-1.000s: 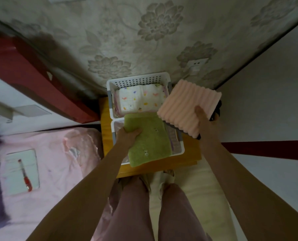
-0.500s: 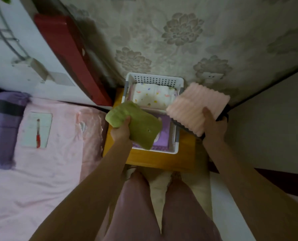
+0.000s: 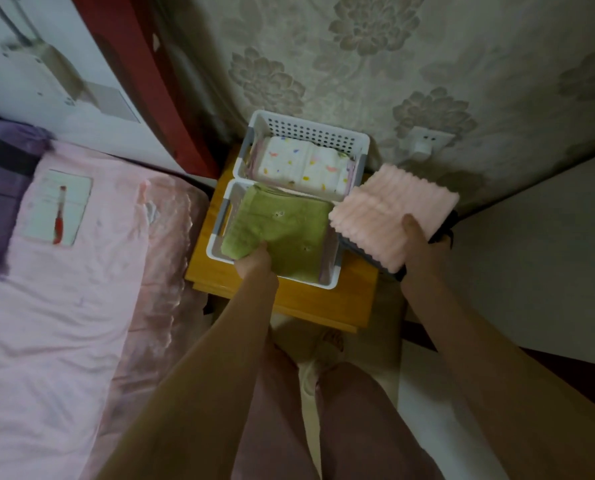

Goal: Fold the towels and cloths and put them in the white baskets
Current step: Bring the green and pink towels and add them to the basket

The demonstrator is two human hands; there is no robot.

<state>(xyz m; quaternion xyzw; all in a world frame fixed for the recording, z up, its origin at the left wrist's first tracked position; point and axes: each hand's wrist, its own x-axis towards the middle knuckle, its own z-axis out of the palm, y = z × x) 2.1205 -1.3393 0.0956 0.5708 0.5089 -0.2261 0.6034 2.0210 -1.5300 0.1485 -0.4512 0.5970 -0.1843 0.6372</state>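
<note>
The left hand [image 3: 254, 263] pinches the soft, floppy green towel [image 3: 282, 226] by its near edge, and the right hand [image 3: 419, 244] grips the light pink towel [image 3: 389, 213], thumb on top.

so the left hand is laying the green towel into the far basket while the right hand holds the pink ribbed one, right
Not quite. In the head view the left hand lays the green towel into the near basket, not the far one. The far basket already holds a white cloth with coloured spots. The rest stands: the right hand holds the pink ribbed towel.
</note>
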